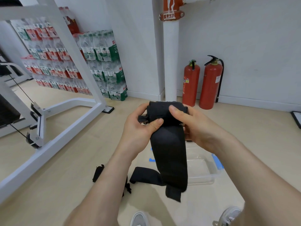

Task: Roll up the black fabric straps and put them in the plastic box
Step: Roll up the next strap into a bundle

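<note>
A wide black fabric strap (169, 154) is held up in front of me, its top wound into a thick roll and its loose tail hanging down toward the floor. My left hand (140, 126) grips the roll's left end, thumb pressed on the front. My right hand (192, 124) grips the right end, thumb on top. On the floor below lies another black strap (145, 175), and a smaller black piece (98, 172) peeks out beside my left forearm. The clear plastic box (202, 167) with blue clips sits on the floor, partly hidden behind the hanging strap.
A white metal gym frame (68, 121) stands to the left. Stacked packs of bottled water (101, 62) line the back wall. Two red fire extinguishers (210, 84) stand by a white pipe. My shoes (140, 219) show at the bottom edge.
</note>
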`<state>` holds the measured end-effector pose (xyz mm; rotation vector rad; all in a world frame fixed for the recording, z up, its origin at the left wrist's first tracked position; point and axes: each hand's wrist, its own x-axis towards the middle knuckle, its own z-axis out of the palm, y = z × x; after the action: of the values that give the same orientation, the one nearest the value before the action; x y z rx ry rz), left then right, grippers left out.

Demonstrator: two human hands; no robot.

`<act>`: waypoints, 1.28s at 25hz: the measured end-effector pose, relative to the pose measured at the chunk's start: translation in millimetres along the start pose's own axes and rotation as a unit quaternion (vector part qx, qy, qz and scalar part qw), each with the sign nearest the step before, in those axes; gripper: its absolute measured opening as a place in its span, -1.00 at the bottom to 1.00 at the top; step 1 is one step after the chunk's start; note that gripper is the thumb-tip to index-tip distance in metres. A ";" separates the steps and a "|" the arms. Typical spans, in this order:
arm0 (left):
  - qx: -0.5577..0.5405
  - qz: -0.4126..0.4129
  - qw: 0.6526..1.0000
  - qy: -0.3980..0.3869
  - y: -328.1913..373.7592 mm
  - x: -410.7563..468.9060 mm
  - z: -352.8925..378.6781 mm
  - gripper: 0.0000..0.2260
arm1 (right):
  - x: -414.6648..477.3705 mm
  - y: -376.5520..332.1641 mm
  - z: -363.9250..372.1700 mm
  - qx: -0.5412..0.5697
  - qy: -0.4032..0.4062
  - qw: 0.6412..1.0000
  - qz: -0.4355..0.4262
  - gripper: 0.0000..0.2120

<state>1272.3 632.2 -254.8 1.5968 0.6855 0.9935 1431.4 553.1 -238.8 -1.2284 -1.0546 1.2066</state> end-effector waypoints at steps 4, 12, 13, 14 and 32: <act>-0.051 -0.025 0.998 -0.023 -3.0 0.0 2.0 -0.63 | 4.2 3.2 3.7 0.039 0.049 0.997 -0.051 -0.65; -0.128 -0.104 0.986 0.011 5.3 -3.5 5.7 -0.64 | 6.0 6.4 4.2 -0.061 0.057 0.991 -0.109 -0.66; -0.124 -0.096 0.988 0.011 5.4 -3.4 4.4 -0.68 | 5.3 4.8 4.6 -0.048 0.043 0.994 -0.090 -0.63; -0.117 -0.090 0.989 0.005 5.6 -3.1 2.7 -0.72 | 4.5 3.0 4.9 -0.031 0.032 0.997 -0.069 -0.60; -0.003 -0.103 0.993 -0.064 8.1 -3.4 -14.8 -0.66 | 4.3 7.6 0.8 0.013 -0.018 0.999 0.050 -0.48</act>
<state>1257.3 634.5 -246.8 1.5356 0.7424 0.7359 1430.4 557.1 -246.5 -1.2547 -1.0110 1.3201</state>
